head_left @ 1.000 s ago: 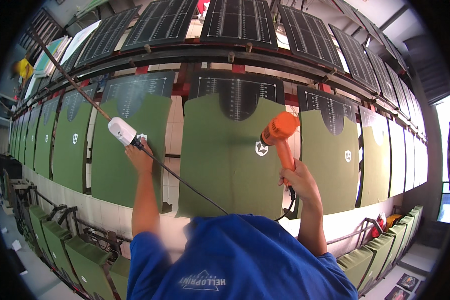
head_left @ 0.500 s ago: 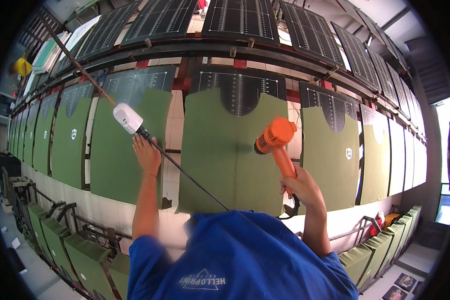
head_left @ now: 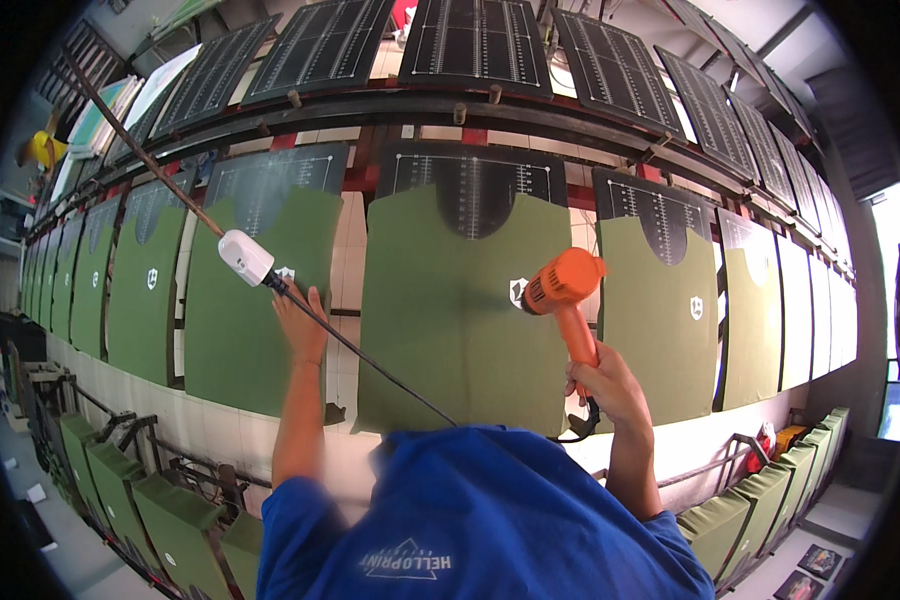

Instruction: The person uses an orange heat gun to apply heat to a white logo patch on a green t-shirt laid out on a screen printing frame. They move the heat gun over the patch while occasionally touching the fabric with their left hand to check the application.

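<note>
In the head view, I find the right hand (head_left: 612,385) wrapped around the handle of an orange heat gun (head_left: 570,278), its nozzle at the white badge (head_left: 516,291) on the middle green cloth panel (head_left: 440,330). The left hand (head_left: 302,327) grasps nothing that I can see; its loosely spread fingers lie by a second badge (head_left: 286,271) on the neighbouring panel (head_left: 235,345), near a white socket block (head_left: 246,257) and its dark cable (head_left: 375,368).

As to progress, I see badges already in place on both panels and on others to either side; I judge the middle one to be in hand, but cannot tell which are finished or how many remain.

The nozzle hides part of the middle badge; fingers cover part of the second, and their contact with the cloth is unclear. Glare bleaches the pale panels (head_left: 795,310) at far right; the rim cuts off the lower racks.
</note>
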Demonstrator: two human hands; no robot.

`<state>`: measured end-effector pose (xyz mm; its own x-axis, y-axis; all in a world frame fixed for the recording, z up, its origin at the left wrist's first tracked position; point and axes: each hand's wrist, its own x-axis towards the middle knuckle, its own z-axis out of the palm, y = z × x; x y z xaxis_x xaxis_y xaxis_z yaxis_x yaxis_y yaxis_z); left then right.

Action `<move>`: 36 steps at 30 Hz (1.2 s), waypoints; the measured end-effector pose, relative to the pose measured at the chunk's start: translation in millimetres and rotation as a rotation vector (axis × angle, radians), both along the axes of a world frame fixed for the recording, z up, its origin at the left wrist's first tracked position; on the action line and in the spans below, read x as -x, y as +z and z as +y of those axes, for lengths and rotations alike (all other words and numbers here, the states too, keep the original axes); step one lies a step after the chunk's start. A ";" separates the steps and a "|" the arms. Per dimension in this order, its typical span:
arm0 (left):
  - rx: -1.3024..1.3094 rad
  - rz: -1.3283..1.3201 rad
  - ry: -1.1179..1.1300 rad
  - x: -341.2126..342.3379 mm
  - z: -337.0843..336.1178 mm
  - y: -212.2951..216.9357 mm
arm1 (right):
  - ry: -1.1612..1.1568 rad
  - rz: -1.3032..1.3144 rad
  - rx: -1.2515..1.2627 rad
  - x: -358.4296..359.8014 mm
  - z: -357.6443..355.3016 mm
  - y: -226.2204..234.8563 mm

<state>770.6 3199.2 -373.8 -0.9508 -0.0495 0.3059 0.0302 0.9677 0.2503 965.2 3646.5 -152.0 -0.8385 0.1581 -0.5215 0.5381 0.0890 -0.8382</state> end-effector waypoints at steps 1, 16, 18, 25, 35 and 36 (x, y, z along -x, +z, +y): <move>-0.004 -0.009 0.002 -1.3 -0.8 0.2 | 0.028 -0.025 0.014 -0.6 2.7 -1.6; -1.246 -0.333 -0.388 -155.3 84.7 37.2 | 0.088 0.035 0.031 14.4 9.6 -9.4; -1.136 -0.587 -0.546 -186.8 100.4 54.8 | 0.050 0.062 -0.005 24.0 3.8 -15.7; -0.748 -1.175 -0.963 -212.9 186.8 103.2 | 0.060 0.161 0.112 9.7 45.2 -21.7; -0.696 -1.376 -1.222 -238.7 416.0 138.5 | -0.267 0.120 0.067 -123.6 248.8 1.5; -0.706 -1.428 -1.201 -240.9 437.7 146.8 | -0.269 0.107 0.044 -133.4 269.7 3.5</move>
<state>1011.5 3636.8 -227.0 -0.0772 0.9336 -0.3499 -0.0605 0.3460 0.9363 1098.6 3916.1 -148.5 -0.8202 0.3611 -0.4438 0.4460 -0.0823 -0.8913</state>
